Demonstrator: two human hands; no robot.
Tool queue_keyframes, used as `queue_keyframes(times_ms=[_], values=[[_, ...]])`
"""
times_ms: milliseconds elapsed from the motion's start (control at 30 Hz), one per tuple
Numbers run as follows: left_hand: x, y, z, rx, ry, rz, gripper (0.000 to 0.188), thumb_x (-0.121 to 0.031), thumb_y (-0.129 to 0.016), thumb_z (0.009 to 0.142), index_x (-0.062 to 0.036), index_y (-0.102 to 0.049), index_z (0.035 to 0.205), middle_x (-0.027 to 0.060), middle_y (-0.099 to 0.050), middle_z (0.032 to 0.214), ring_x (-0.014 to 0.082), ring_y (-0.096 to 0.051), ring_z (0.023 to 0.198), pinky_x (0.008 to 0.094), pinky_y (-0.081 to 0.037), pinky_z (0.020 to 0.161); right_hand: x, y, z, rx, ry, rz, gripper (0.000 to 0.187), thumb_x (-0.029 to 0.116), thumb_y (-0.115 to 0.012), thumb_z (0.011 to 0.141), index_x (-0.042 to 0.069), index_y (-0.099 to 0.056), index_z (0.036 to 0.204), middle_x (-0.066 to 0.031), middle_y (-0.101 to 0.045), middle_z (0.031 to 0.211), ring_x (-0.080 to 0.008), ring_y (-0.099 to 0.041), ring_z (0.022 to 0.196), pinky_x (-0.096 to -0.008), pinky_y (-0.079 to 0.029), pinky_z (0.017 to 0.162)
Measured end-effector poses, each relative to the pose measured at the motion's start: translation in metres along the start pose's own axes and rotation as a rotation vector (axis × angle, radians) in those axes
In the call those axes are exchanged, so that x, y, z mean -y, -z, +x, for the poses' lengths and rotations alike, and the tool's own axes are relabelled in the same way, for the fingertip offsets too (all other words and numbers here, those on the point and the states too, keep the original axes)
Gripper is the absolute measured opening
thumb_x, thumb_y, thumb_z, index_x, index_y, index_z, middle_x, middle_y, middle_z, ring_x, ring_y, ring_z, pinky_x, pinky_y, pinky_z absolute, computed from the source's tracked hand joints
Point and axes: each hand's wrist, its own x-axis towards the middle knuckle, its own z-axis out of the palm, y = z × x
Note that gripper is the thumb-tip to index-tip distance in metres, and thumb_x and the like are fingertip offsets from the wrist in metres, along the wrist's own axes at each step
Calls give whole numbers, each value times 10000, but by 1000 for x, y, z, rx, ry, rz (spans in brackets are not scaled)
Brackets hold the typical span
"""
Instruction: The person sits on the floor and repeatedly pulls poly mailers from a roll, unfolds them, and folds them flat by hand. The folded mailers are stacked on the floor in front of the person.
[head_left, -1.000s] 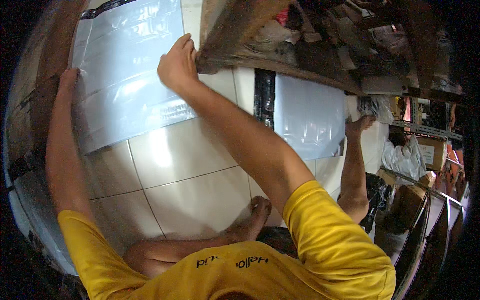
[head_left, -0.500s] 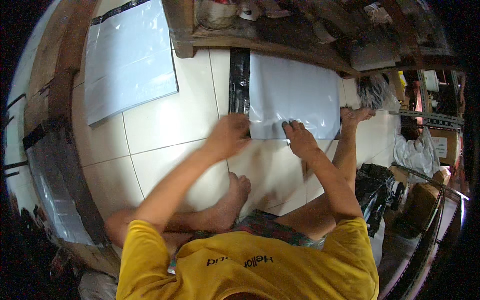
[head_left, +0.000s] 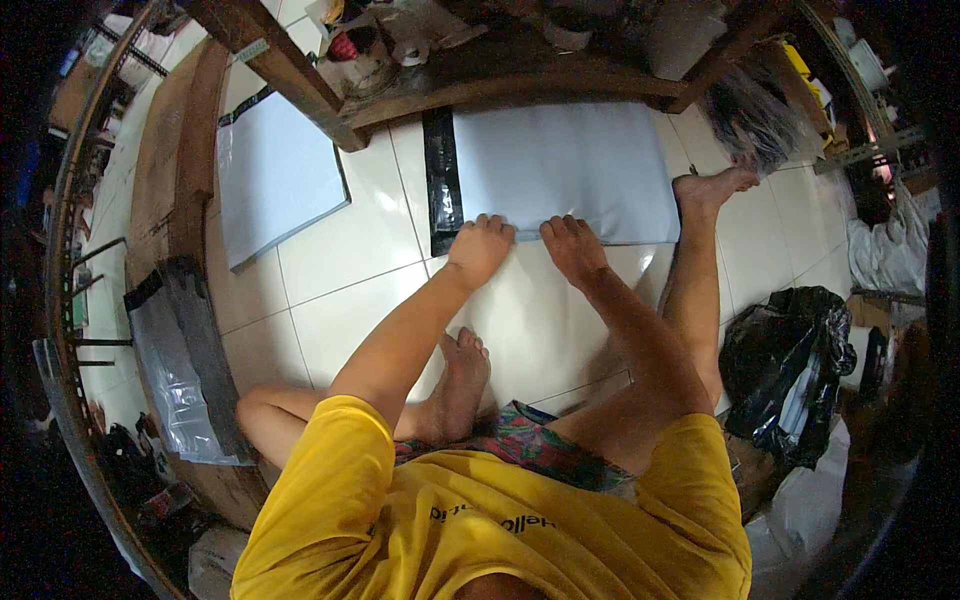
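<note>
Flat, rectangular pale-blue plastic bag (head_left: 565, 160), black band (head_left: 443, 170) at left, lies on the glossy white tiled floor (head_left: 350, 295). Left hand (head_left: 482, 250) and right hand (head_left: 573, 250) bend fingers at its near edge; grip closure cannot be determined. Probably light, soft, slippery: grasp near edge, hands spread.

two hands are counted: one left hand (head_left: 482, 250), one right hand (head_left: 574, 250). three flat plastic pieces with black strips are counted: one near piece (head_left: 565, 170), one upper-left piece (head_left: 283, 180), one lower-left piece (head_left: 182, 385); layers per piece can't be told. two bare feet are seen: one left foot (head_left: 462, 378), one right foot (head_left: 712, 188). one yellow shirt (head_left: 490, 510), one patterned garment (head_left: 535, 440), one black plastic bag (head_left: 745, 345), one clear plastic heap (head_left: 760, 115) and one wooden bench (head_left: 500, 88) are logged. dark rim clutter can't be counted.
</note>
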Motion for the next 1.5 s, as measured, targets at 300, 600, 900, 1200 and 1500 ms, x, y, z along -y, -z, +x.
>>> queue_keyframes(times_ms=[300, 600, 900, 1200, 1500], values=[[35, 23, -81, 21, 27, -110, 215, -87, -566, 873, -84, -664, 1064, 123, -660, 976, 323, -653, 959, 451, -552, 813, 23, 34, -59, -20, -133, -19, 306, 122, -614, 855, 82, -599, 1158, -110, -617, 1086, -280, -606, 1080, -390, -522, 913], [36, 43, -181, 141, 129, -162, 97, -96, -592, 873, -70, -655, 942, 112, -659, 946, 323, -640, 913, 442, -550, 800, 17, 71, -113, 174, -176, 214, 361, 146, -605, 886, 66, -612, 1238, -162, -623, 1211, -350, -597, 1180, -457, -509, 1030], [58, 28, -211, -8, 88, -91, 115, -101, -592, 869, -86, -657, 962, 116, -662, 909, 321, -667, 897, 482, -539, 752, -13, 34, -140, 177, -285, 400, 315, 64, -566, 921, 30, -625, 1228, -196, -655, 1225, -362, -630, 1144, -420, -530, 991], [94, 42, -230, 213, 486, -466, 210, -189, -653, 922, -73, -686, 1094, 131, -736, 919, 345, -684, 923, 465, -527, 785, -30, 72, -125, 392, -304, 562, 205, 211, -567, 1002, 38, -622, 1097, -239, -686, 988, -437, -656, 938, -510, -522, 832], [111, -7, -225, 80, 848, -883, 452, -277, -634, 954, -126, -473, 1348, 246, -692, 1043, 413, -685, 929, 445, -524, 858, -14, 49, -114, 322, -641, 501, 392, 273, -583, 961, 121, -545, 1320, -262, -645, 1196, -444, -617, 1125, -525, -498, 944]])
